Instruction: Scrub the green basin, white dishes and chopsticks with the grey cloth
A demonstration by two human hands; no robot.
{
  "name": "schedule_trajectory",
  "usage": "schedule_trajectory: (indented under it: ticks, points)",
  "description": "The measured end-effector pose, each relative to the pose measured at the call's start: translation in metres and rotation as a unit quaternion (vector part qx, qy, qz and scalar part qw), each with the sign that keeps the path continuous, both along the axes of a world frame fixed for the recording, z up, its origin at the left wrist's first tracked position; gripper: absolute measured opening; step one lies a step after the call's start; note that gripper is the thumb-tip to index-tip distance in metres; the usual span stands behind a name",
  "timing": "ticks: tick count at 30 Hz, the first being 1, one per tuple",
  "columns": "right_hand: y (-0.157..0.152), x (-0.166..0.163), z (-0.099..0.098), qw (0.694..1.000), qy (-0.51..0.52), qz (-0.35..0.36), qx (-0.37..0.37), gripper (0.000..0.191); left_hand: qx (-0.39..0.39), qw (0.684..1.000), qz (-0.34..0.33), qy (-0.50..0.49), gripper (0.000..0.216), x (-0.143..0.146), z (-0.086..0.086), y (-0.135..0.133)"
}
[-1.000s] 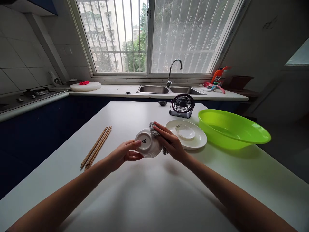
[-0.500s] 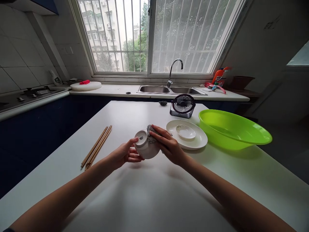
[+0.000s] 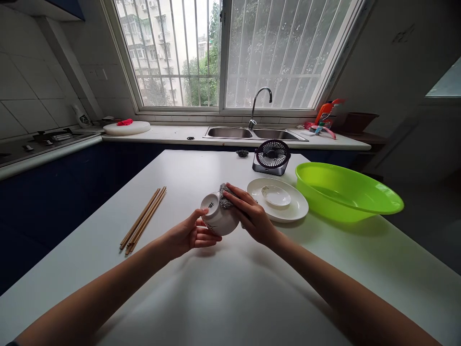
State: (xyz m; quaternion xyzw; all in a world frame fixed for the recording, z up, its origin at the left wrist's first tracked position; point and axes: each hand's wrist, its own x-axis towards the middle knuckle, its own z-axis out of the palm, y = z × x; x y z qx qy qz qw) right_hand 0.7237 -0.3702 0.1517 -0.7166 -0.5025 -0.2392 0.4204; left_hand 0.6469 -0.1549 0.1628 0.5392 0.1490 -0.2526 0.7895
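A white bowl (image 3: pixel 224 224) is held tilted above the table, its marked foot turned toward me. My left hand (image 3: pixel 194 233) grips it from the left, thumb on the foot ring and fingers under the side. A grey cloth (image 3: pixel 226 197) is pressed against the bowl's outer wall by my right hand (image 3: pixel 254 216), whose fingers are closed over it. Behind my right hand, a small white dish (image 3: pixel 276 196) rests on a large white plate (image 3: pixel 300 211). Several wooden chopsticks (image 3: pixel 146 216) lie together on the left of the table.
A bright green basin (image 3: pixel 349 192) stands at the right of the white table (image 3: pixel 180 307). Further back are a small black fan (image 3: pixel 272 156) and a dark scouring pad (image 3: pixel 242 153). A double sink (image 3: pixel 230 133) with a tap sits beneath the window.
The bowl has turned slightly in my left hand, so a patterned patch now shows on its side. My left fingers have shifted along its underside. The cloth stays against the bowl.
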Motion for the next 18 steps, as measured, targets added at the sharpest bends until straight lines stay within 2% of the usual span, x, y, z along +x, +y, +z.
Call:
schedule_trajectory:
  ticks: [4,9,12,14,18]
  points:
    - [0.0,-0.004,-0.003,0.998,-0.067,-0.005,-0.016,0.056,-0.013,1.0,0.02,0.012,0.051,-0.001,0.003,-0.002]
    - [0.003,-0.009,-0.008,0.984,-0.162,-0.009,-0.068,0.051,-0.034,0.997,0.065,0.035,0.045,-0.002,0.011,-0.007]
    - [0.003,-0.009,-0.01,0.979,-0.189,-0.005,-0.075,0.051,-0.025,0.997,0.069,0.036,0.045,-0.003,0.014,-0.008]
    - [0.003,-0.009,-0.009,0.983,-0.172,-0.012,-0.056,0.053,-0.018,0.997,0.062,0.033,0.048,-0.004,0.013,-0.008]
    - [0.003,-0.007,-0.008,0.997,-0.07,-0.028,-0.008,0.054,0.012,0.998,0.06,0.02,0.051,-0.004,0.008,-0.006]
